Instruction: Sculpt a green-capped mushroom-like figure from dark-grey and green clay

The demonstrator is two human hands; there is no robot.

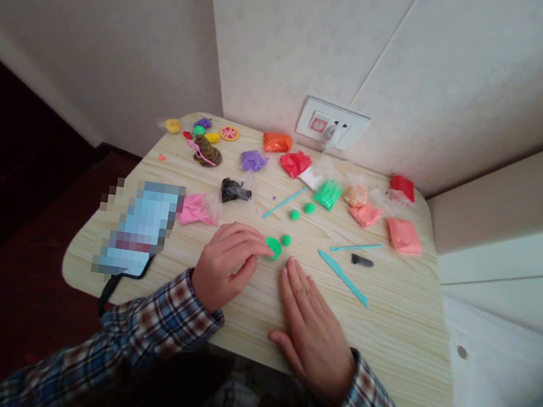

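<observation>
Touches flat green clay (273, 247) with the left hand (228, 266), cannot tell whether gripping; rests the right hand (312, 324), straight-fingered and apart, on the table (399, 336).

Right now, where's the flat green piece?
In the head view, the flat green piece is near the middle of the table, at the fingertips of the left hand, just left of a green ball.

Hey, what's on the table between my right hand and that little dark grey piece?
In the head view, the blue knife lies slantwise between your right hand and the dark grey piece.
</observation>
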